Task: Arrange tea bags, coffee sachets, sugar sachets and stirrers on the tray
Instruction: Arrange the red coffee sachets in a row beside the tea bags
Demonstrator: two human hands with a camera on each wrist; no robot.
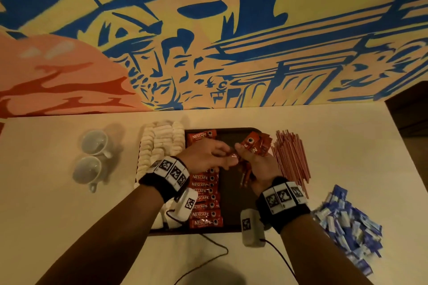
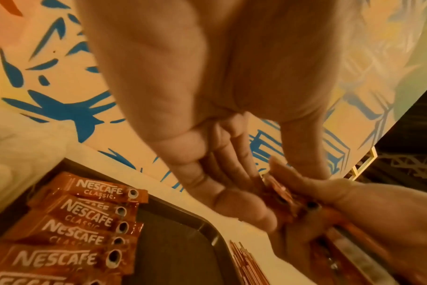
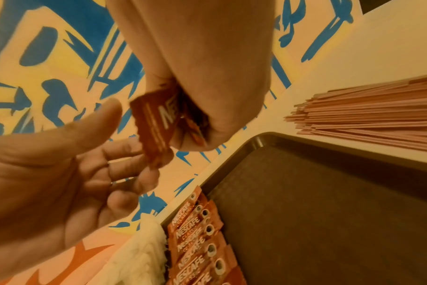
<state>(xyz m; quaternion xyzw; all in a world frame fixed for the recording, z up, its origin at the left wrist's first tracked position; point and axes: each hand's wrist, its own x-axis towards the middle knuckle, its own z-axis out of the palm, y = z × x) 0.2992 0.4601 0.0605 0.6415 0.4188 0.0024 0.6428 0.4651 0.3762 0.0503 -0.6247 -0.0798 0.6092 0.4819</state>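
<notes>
**A:** Head view first: what writing can you read by your fingers?

**B:** "NESCAFE CLASSIC" in white on every red coffee sachet. A column of them (image 1: 205,196) lies on the dark tray (image 1: 231,203), just below and beside your left fingers, with one more (image 1: 201,136) just beyond them. About ten show; your left wrist hides part of the column.

**A:** And your hands?

**B:** Your right hand (image 1: 257,166) is curled round a bunch of coffee sachets (image 1: 251,146); how many it holds, you cannot tell. Your left hand (image 1: 207,157) reaches across, fingers mostly straight, its fingertips (image 3: 144,154) touching the end of one sachet (image 3: 156,125) sticking out of the bunch, thumb raised clear. "NES" reads on that one.

**A:** What lies either side?

**B:** Left of your left fingers, white tea bags (image 1: 159,143) stand in three rows at the tray's edge, too many to count. Right of your right fingers, a heap of pink stirrers (image 1: 291,157) lies on the table (image 1: 347,146), and nearer you a heap of blue sugar sachets (image 1: 347,222); their print is too small to read. Two white cups (image 1: 91,155) sit well off to the left.
</notes>
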